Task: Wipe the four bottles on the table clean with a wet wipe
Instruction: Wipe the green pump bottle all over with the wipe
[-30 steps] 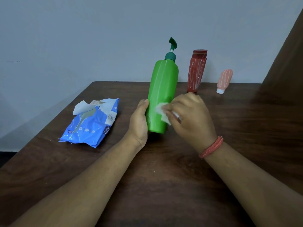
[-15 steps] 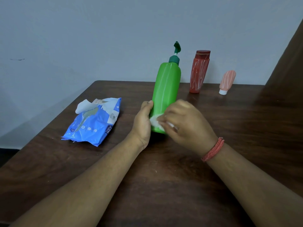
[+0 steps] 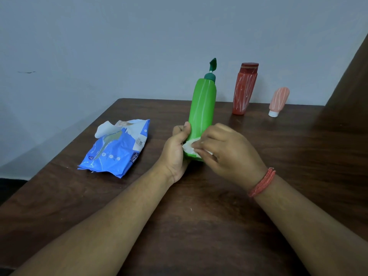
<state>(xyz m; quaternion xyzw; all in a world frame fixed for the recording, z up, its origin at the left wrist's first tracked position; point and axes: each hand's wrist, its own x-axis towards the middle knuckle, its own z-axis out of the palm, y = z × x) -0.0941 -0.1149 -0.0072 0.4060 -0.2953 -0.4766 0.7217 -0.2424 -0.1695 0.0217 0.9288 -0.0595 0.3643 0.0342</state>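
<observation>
Both forearms reach forward, bare. The left hand [image 3: 176,154] is curled, thumb up, gripping something at its base. The right hand [image 3: 227,154] lies knuckles-up, its fingers [image 3: 201,145] bent and pinching inward toward the left palm.

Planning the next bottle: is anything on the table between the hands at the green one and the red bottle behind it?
Nothing visible. The red bottle stands past the green pump bottle, only bare table between. The wipe pack lies off to the left; the pink tube stands farther right.
</observation>
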